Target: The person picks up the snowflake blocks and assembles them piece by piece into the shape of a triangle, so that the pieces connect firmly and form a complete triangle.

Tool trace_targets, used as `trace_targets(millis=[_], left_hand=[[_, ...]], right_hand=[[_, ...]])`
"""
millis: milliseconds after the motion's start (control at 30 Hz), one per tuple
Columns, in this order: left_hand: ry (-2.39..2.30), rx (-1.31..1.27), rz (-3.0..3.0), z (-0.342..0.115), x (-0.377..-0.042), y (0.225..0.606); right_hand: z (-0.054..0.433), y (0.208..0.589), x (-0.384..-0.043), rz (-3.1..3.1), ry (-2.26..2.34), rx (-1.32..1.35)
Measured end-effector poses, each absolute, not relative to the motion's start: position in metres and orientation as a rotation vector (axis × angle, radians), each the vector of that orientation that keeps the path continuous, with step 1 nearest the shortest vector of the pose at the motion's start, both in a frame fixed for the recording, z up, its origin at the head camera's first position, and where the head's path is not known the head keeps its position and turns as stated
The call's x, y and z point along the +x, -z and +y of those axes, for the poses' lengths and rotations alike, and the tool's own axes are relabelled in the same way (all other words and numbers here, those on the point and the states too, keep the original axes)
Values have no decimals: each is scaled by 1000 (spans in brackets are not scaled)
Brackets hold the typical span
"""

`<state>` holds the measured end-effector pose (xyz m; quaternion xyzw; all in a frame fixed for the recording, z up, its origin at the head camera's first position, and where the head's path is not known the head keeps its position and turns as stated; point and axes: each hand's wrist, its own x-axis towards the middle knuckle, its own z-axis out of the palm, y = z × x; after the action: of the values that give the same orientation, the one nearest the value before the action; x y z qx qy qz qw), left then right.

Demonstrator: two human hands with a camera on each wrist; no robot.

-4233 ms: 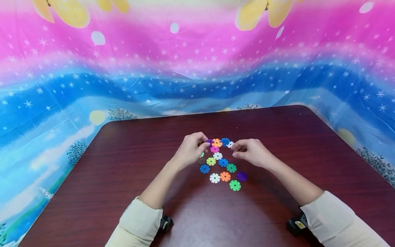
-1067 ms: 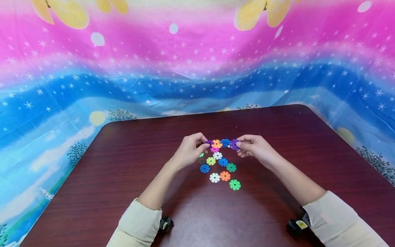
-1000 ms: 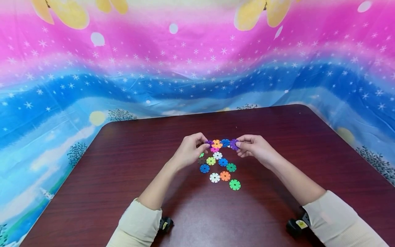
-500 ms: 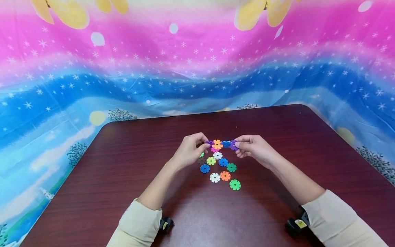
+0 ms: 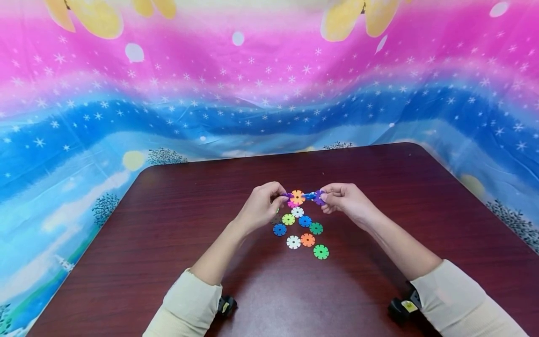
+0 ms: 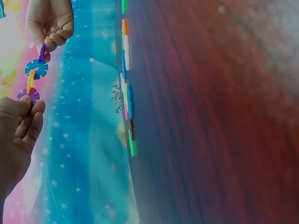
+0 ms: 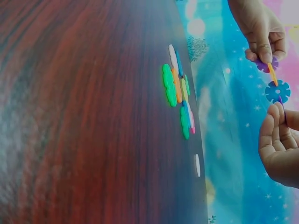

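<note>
Notched plastic discs form a short chain held in the air between my hands. My left hand (image 5: 262,207) pinches the purple disc (image 6: 30,96) at one end. An orange disc (image 5: 297,197) follows it, then a blue disc (image 7: 277,91). At the other end, my right hand (image 5: 348,202) pinches a second purple disc (image 5: 318,198) between thumb and fingers. This purple disc meets the blue one's edge; both wrist views show it edge-on. How deep its slot sits is too small to tell.
Loose discs lie on the dark red table (image 5: 168,234) below the chain, among them white (image 5: 293,242), orange (image 5: 308,240), light green (image 5: 321,252), dark green (image 5: 316,228) and blue (image 5: 280,229). A lone white disc (image 7: 197,165) lies apart. A patterned cloth (image 5: 269,70) hangs behind.
The purple disc that lay at the right of the loose discs is now in my right hand, at the chain's end. The blue disc has turned nearly edge-on in the head view.
</note>
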<state>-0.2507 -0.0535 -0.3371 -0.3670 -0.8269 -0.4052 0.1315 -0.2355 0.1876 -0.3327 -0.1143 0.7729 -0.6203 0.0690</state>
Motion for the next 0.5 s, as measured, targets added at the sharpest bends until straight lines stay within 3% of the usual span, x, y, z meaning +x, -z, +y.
trace_targets(millis=[500], left_hand=[[1128,-1127,-2280,-52,-251,337]], right_hand=[[186,342,-234,2350,1863,-372]])
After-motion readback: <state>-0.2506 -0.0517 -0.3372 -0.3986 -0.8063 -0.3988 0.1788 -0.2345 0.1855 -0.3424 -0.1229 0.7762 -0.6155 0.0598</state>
